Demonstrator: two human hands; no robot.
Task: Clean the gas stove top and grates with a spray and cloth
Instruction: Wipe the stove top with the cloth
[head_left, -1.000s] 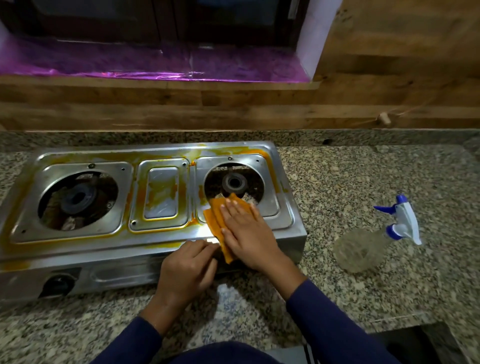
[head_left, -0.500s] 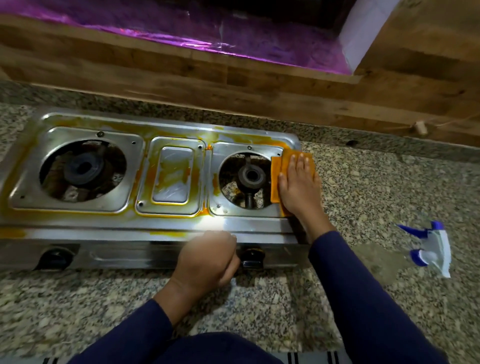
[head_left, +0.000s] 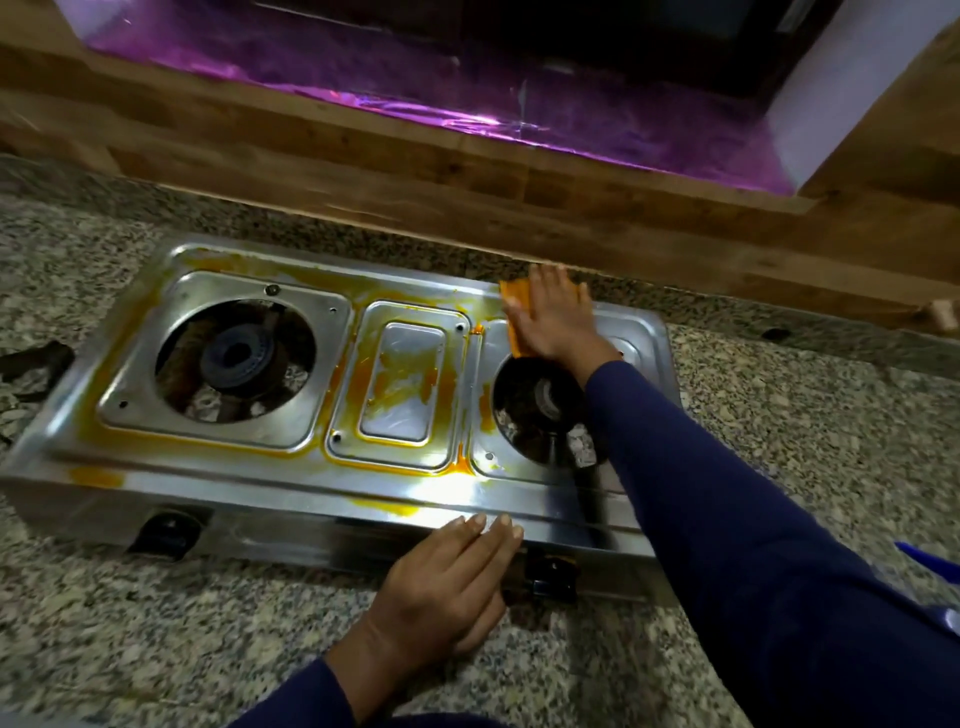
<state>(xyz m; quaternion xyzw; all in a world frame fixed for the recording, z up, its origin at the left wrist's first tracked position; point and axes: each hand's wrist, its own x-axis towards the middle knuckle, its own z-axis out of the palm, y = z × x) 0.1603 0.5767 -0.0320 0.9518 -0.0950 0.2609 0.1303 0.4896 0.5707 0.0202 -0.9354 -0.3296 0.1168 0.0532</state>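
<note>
Our right fingers (head_left: 553, 286) lie straight and close together, pressed flat on a folded orange cloth (head_left: 511, 299) at the far rim of the stainless-steel gas stove (head_left: 260, 488), just behind its right burner (head_left: 543, 400). The cloth shows only along the thumb side of the right hand (head_left: 558, 325); the rest is under the palm. The dark blue sleeve (head_left: 727, 493) crosses the stove's right end and hides part of that burner well. Our left fingers (head_left: 498, 527) are straight and held side by side, their tips touching the stove's front top edge, while the left hand (head_left: 441, 587) rests against the stove's front face just left of its right knob (head_left: 550, 574); we cannot tell where the thumb lies. The left knob (head_left: 166, 530) sits well along the front face toward the stove's left end. Orange-yellow grime (head_left: 400, 387) smears the stove's centre plate and rings the frame of the left burner (head_left: 236, 356). The stove stands on a speckled granite counter (head_left: 156, 649), with a wooden wall (head_left: 363, 171) behind the stove. To the stove's right, a blue plastic tip (head_left: 930, 564) is cut off by the picture's edge.
</note>
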